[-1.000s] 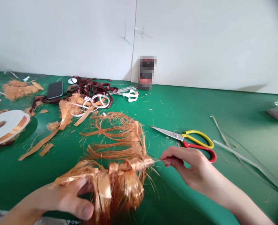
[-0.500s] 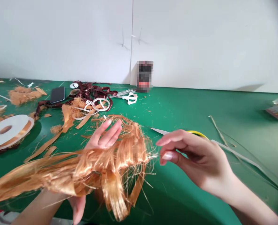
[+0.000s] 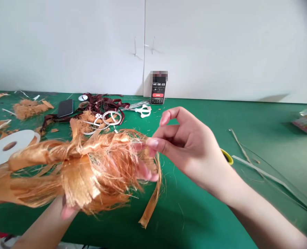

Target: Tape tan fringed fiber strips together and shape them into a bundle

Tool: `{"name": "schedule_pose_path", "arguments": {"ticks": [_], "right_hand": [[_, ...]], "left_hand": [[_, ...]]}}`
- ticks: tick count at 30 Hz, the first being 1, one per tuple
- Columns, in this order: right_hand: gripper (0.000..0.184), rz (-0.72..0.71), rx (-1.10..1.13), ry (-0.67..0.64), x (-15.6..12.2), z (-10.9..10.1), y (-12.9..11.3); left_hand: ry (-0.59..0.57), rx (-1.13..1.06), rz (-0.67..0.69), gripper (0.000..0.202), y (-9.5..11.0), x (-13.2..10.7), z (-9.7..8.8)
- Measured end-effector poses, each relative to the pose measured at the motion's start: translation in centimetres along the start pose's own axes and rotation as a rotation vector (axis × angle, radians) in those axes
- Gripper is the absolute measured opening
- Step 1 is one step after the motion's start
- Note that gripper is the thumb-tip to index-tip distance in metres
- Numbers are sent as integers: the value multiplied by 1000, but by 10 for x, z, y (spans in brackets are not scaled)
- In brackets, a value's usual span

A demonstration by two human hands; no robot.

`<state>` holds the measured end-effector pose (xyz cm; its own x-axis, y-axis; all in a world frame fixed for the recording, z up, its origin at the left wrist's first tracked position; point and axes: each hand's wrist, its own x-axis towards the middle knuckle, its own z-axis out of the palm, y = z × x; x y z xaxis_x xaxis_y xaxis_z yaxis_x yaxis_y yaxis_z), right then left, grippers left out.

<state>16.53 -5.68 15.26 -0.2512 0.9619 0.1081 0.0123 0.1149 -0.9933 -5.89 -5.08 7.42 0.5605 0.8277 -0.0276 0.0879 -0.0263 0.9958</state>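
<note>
Head view: fringed ribbon bundle [image 3: 83, 180] at 8 o'clock of centre, raised off the tabletop [image 3: 205, 221], probably so its strands hang free. Left hand [image 3: 144, 170] props it from below; fingers part-hidden by fringe, can't tell whether they clamp. Right hand [image 3: 192, 148], at the bundle's 3 o'clock, has thumb and index fingers pinched together on its end, likely to control that tip. From the bundle: ribbon spool [image 3: 21, 139] 9 o'clock, brown ribbon tangle [image 3: 105, 103] 12, white-handled scissors [image 3: 145, 111] 2; upright phone [image 3: 158, 95] beyond, timer facing out, presumably for hands-free reading.
</note>
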Motion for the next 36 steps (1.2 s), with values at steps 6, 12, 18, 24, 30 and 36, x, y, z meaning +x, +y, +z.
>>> {"name": "schedule_pose_path", "arguments": {"ticks": [6,12,18,24,30,36], "right_hand": [[32,0,-26,-38,8,-3,18],[30,85,-66,-30,5,-10,47],[20,88,-127,20,7,-28,70],[23,107,-171,130,8,-38,78],[25,79,-201,222,13,-40,85],[24,-92,-155,342,33,-36,70]], "left_hand": [[-354,-689,39,78,-2,-27,16],[-353,-815,-45,57,-19,-53,27],[-34,-621,-218,32,-32,-50,27],[-35,-307,-356,41,-32,-36,20],[-141,17,-411,50,-21,-24,8],[344,388,-281,37,20,3,-14]]}}
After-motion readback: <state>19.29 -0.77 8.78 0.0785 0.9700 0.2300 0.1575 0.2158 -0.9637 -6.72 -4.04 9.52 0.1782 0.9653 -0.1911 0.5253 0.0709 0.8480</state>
